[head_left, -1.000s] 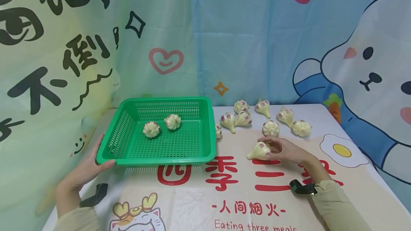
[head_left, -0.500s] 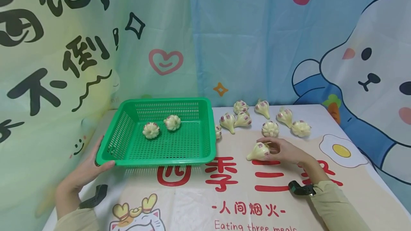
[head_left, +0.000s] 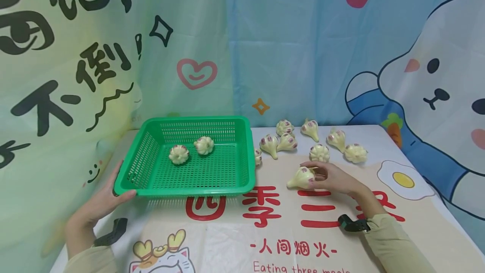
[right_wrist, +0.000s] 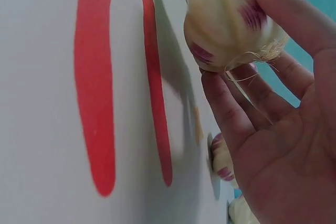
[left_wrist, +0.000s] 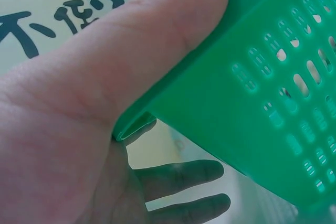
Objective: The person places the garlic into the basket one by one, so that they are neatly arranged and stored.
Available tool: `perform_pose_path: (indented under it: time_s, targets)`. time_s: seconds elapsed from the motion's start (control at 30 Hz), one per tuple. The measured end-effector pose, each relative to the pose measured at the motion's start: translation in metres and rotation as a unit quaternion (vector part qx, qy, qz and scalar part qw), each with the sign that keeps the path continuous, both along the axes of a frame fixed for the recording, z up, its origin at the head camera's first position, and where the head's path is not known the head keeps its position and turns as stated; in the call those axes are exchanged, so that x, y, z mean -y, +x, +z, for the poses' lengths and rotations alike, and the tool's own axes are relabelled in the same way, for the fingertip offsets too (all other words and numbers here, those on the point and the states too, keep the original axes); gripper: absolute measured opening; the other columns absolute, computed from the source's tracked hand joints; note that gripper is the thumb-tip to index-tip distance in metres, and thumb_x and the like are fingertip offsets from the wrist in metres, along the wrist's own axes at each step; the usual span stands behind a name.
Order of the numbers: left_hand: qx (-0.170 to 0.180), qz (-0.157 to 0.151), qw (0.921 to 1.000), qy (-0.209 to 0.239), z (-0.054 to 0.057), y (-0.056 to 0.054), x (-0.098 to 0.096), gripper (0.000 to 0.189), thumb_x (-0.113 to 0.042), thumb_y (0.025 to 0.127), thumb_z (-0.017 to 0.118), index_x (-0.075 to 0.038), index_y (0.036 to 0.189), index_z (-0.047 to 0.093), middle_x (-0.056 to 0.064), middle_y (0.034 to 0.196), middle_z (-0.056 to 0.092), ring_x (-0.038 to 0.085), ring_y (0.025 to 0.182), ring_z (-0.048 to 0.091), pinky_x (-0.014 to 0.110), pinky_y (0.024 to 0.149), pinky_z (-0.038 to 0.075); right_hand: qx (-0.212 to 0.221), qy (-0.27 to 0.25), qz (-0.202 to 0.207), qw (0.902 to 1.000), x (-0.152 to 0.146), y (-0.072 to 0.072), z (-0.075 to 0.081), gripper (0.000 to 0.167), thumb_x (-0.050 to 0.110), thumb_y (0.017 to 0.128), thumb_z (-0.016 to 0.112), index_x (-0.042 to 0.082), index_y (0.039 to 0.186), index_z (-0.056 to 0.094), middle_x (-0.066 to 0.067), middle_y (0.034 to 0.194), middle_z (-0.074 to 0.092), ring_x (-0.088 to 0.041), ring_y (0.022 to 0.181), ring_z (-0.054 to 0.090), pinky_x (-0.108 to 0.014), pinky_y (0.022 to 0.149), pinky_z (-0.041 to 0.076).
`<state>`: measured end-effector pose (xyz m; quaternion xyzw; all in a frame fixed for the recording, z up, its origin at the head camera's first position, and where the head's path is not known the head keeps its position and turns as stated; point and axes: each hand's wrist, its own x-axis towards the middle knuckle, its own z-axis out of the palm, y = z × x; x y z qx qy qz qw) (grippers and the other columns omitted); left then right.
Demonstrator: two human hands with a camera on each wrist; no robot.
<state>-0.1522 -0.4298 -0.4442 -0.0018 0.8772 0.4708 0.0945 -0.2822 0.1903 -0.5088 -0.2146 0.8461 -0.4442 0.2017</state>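
Note:
My right hand (head_left: 338, 178) pinches a garlic bulb (head_left: 302, 177) between thumb and fingers, low over the table's printed cloth. In the right wrist view this bulb (right_wrist: 226, 19) has purple patches, and its root hairs face the palm. My left hand (head_left: 99, 205) holds the near left corner of a green plastic basket (head_left: 204, 177). Seen from the left wrist, the thumb (left_wrist: 157, 35) lies along the rim while the fingers (left_wrist: 181, 179) reach below it. Two garlic bulbs, one on the left (head_left: 178, 154) and one farther back (head_left: 204, 145), lie in the basket.
Several loose garlic bulbs (head_left: 287, 142) lie right of the basket, toward the table's back edge. One bulb (head_left: 258, 157) is partly hidden by the basket's right side. Another bulb (head_left: 319, 153) sits just behind my right hand. A printed curtain (head_left: 273, 54) hangs behind the table.
My right hand has shifted slightly left, carrying the garlic bulb. The left hand, the basket and the other bulbs stay where they were.

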Motion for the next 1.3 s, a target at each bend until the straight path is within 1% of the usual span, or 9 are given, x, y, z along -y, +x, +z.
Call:
perform_pose_path:
  time_s: [0.13, 0.27, 0.37, 0.67, 0.83, 1.0, 1.13, 1.3]
  targets:
    - [0.000, -0.001, 1.0000, -0.002, 0.001, -0.001, 0.000, 0.098, -0.029, 0.093, 0.058, -0.034, 0.147, -0.024, 0.031, 0.153, -0.003, 0.048, 0.134, 0.011, 0.072, 0.098, 0.017, -0.018, -0.010, 0.007, 0.9998, 0.004, 0.000, 0.002, 0.059, 0.029, 0.083, 0.073, 0.019, 0.135, 0.049, -0.013, 0.144, 0.041, -0.041, 0.131, 0.040, -0.053, 0.102, 0.038]
    - [0.000, -0.004, 0.9999, -0.010, 0.002, -0.002, 0.000, 0.098, -0.030, 0.093, 0.057, -0.032, 0.148, -0.024, 0.032, 0.153, -0.001, 0.048, 0.133, 0.014, 0.071, 0.098, 0.021, -0.034, -0.008, 0.008, 0.9994, 0.008, 0.001, 0.005, 0.058, 0.029, 0.084, 0.072, 0.019, 0.136, 0.049, -0.014, 0.144, 0.042, -0.042, 0.131, 0.040, -0.053, 0.102, 0.039]
    - [0.000, -0.005, 0.9999, -0.010, 0.002, -0.002, 0.000, 0.098, -0.029, 0.093, 0.057, -0.031, 0.148, -0.024, 0.032, 0.152, -0.001, 0.048, 0.133, 0.014, 0.071, 0.097, 0.022, -0.035, -0.007, 0.007, 0.9993, 0.011, 0.001, 0.009, 0.058, 0.030, 0.084, 0.072, 0.019, 0.136, 0.048, -0.014, 0.142, 0.044, -0.043, 0.131, 0.039, -0.053, 0.101, 0.039]
    - [0.004, -0.004, 1.0000, 0.005, 0.002, -0.001, 0.000, 0.098, -0.028, 0.093, 0.058, -0.036, 0.147, -0.024, 0.030, 0.154, -0.006, 0.048, 0.135, 0.009, 0.073, 0.099, 0.017, -0.046, -0.023, 0.011, 0.9986, 0.023, 0.001, 0.022, 0.058, 0.027, 0.084, 0.072, 0.017, 0.136, 0.048, -0.013, 0.138, 0.047, -0.042, 0.129, 0.041, -0.053, 0.100, 0.041]
    - [0.001, -0.003, 1.0000, 0.006, 0.001, 0.000, 0.000, 0.098, -0.027, 0.093, 0.058, -0.036, 0.147, -0.024, 0.029, 0.154, -0.007, 0.049, 0.136, 0.007, 0.073, 0.099, 0.015, -0.048, -0.040, 0.016, 0.9979, 0.031, 0.003, 0.032, 0.058, 0.025, 0.084, 0.073, 0.015, 0.136, 0.048, -0.013, 0.136, 0.048, -0.040, 0.128, 0.044, -0.052, 0.101, 0.040]
    - [-0.002, -0.004, 0.9999, 0.010, 0.001, 0.000, 0.001, 0.098, -0.026, 0.093, 0.058, -0.037, 0.147, -0.024, 0.029, 0.154, -0.006, 0.047, 0.136, 0.008, 0.073, 0.099, 0.015, -0.046, -0.058, 0.024, 0.9970, 0.038, 0.002, 0.038, 0.059, 0.022, 0.084, 0.073, 0.013, 0.136, 0.048, -0.012, 0.134, 0.050, -0.039, 0.127, 0.045, -0.047, 0.100, 0.042]
    - [-0.003, -0.004, 0.9999, 0.012, 0.000, 0.000, 0.001, 0.099, -0.026, 0.093, 0.058, -0.036, 0.147, -0.024, 0.029, 0.154, -0.004, 0.046, 0.135, 0.010, 0.073, 0.099, 0.015, -0.057, -0.055, 0.027, 0.9965, 0.043, 0.000, 0.043, 0.060, 0.023, 0.084, 0.072, 0.012, 0.137, 0.046, -0.011, 0.135, 0.049, -0.038, 0.125, 0.047, -0.043, 0.098, 0.045]
    - [-0.001, -0.002, 1.0000, 0.004, 0.001, -0.001, 0.000, 0.099, -0.028, 0.093, 0.058, -0.035, 0.147, -0.024, 0.029, 0.154, -0.002, 0.045, 0.133, 0.013, 0.072, 0.099, 0.017, -0.062, -0.052, 0.028, 0.9963, 0.047, -0.003, 0.051, 0.062, 0.023, 0.085, 0.072, 0.009, 0.139, 0.045, -0.012, 0.138, 0.047, -0.038, 0.125, 0.047, -0.044, 0.098, 0.045]
